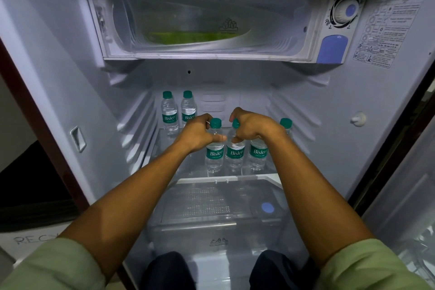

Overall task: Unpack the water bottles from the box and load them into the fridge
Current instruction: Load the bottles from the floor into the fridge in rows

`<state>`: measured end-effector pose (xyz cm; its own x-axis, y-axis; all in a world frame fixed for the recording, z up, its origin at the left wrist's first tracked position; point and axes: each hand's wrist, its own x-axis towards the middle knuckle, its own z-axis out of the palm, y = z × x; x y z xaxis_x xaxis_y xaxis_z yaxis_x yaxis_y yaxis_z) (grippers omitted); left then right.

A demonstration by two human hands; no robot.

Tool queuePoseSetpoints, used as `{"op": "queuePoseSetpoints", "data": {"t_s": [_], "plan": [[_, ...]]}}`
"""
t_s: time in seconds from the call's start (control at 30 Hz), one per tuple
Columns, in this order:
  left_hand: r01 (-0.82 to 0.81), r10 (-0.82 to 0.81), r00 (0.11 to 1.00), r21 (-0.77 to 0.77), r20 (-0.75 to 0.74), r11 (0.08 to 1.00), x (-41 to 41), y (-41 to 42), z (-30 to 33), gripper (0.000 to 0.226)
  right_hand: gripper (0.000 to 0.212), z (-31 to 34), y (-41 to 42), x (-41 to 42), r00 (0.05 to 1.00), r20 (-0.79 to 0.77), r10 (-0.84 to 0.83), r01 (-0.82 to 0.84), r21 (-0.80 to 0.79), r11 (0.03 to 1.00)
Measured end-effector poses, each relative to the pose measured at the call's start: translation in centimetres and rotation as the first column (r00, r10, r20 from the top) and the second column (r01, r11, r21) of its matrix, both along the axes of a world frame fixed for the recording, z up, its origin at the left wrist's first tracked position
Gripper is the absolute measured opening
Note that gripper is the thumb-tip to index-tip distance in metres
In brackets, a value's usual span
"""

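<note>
Both my arms reach into the open fridge. My left hand [196,133] grips the neck of a small green-capped water bottle [214,152] standing on the glass shelf [266,175]. Beside it, my right hand [253,126] grips the top of a second bottle [235,154]. A third bottle [257,155] stands right of these, under my right wrist. Only the cap of one further bottle [286,122] shows behind that wrist. Two bottles [169,113] [188,107] stand upright at the back left of the same shelf.
The freezer compartment [211,19] hangs above with a thermostat dial [346,10] on its right. Below the shelf lies a clear crisper lid [211,205]. A cardboard box [28,240] shows at the lower left outside the fridge. The door [409,231] is at the right.
</note>
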<state>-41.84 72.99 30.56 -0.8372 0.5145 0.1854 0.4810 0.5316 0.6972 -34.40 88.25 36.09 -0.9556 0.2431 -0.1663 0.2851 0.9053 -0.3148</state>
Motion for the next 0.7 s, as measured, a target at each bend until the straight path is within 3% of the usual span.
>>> {"op": "queuePoseSetpoints", "data": {"t_s": [0.33,0.47,0.6,0.7], "plan": [[0.013,-0.013,1.000,0.023,0.015,1.000,-0.5,-0.5,0.3,0.061,0.061,1.5,-0.1,-1.4,0.990,-0.141,-0.009,-0.006,-0.108,0.994],[-0.120,0.117,0.993,0.182,0.027,0.976,-1.7,-0.8,1.0,0.060,0.053,2.1,-0.2,-2.6,0.972,-0.234,-0.030,-0.004,-0.142,0.990],[-0.339,0.332,0.939,0.382,0.086,0.860,-4.5,-1.3,1.8,0.052,0.056,1.8,-0.8,-4.4,0.963,-0.268,-0.008,-0.042,-0.178,0.983],[-0.396,0.372,0.917,0.429,0.142,0.812,-6.9,-1.8,1.9,0.048,0.063,1.5,-1.5,-6.0,0.950,-0.311,0.021,-0.085,-0.192,0.978]]}}
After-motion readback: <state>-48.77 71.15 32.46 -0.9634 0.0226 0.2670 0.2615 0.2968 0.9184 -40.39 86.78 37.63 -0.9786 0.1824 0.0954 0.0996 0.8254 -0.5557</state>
